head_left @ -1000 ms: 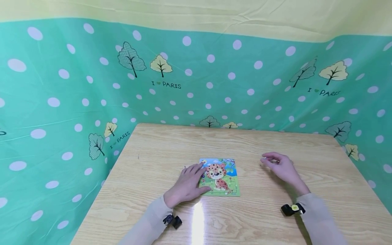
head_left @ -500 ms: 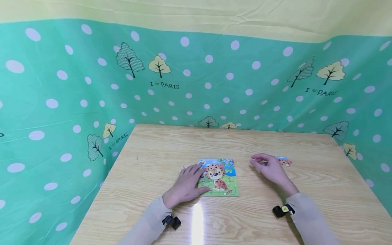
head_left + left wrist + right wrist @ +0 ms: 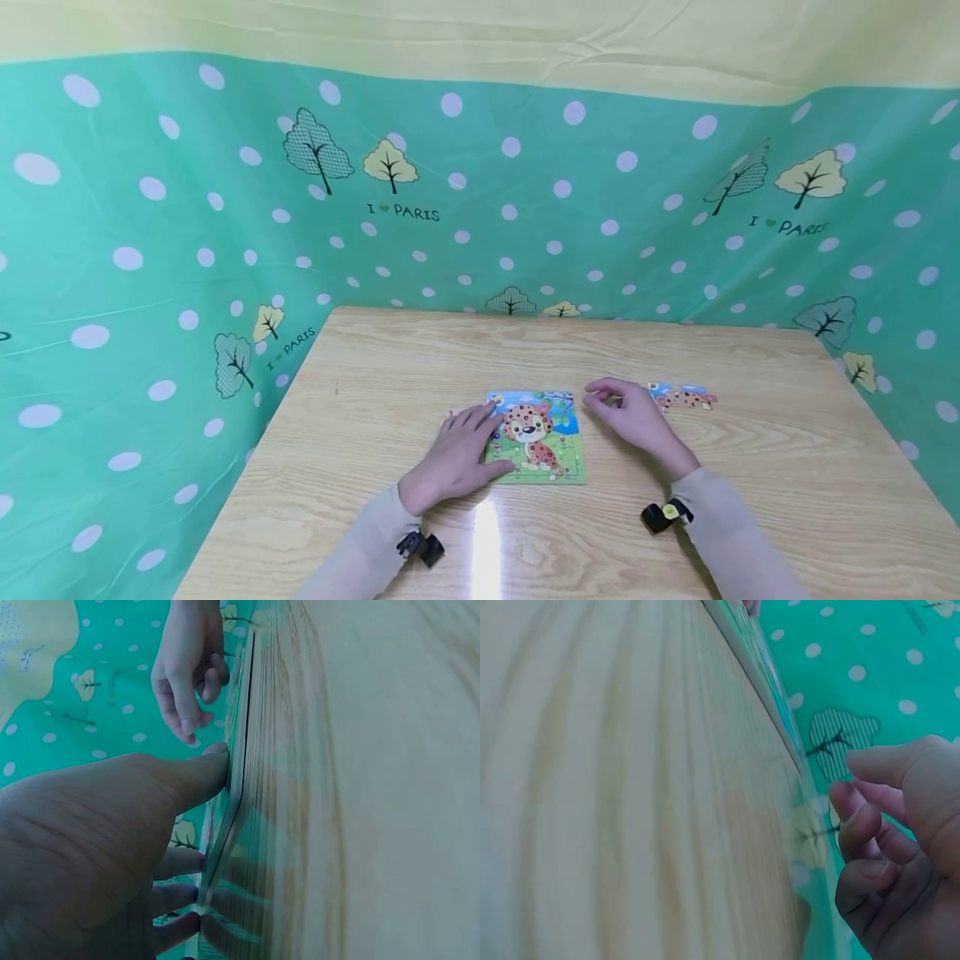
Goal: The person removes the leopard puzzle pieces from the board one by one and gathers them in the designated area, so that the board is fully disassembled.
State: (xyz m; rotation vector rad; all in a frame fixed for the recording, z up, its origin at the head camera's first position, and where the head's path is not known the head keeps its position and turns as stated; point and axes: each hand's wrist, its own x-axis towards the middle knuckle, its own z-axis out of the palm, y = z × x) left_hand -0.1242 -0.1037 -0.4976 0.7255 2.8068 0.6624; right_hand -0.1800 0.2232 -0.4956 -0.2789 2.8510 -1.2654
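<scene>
A square jigsaw puzzle (image 3: pixel 536 454) with a spotted cartoon leopard lies flat on the table, and it shows edge-on in both wrist views. My left hand (image 3: pixel 461 450) rests on its left part, fingers spread along the left side and thumb (image 3: pixel 199 780) over the lower edge. Just off the puzzle's upper right side is my right hand (image 3: pixel 633 417), raised over the table. Its fingers (image 3: pixel 866 825) are loosely bent, thumb and index apart, with nothing seen between them. Several loose puzzle pieces (image 3: pixel 693 398) with leopard spots and blue lie behind the right hand, partly covered by it.
The pale wooden table (image 3: pixel 420 358) reaches back to a green dotted curtain (image 3: pixel 420 275), which also hangs along both sides. A bright light reflection (image 3: pixel 485 542) shows on the wood in front of the puzzle.
My right hand has moved left from over the loose pieces toward the puzzle, uncovering those pieces. My left hand has stayed in place on the puzzle.
</scene>
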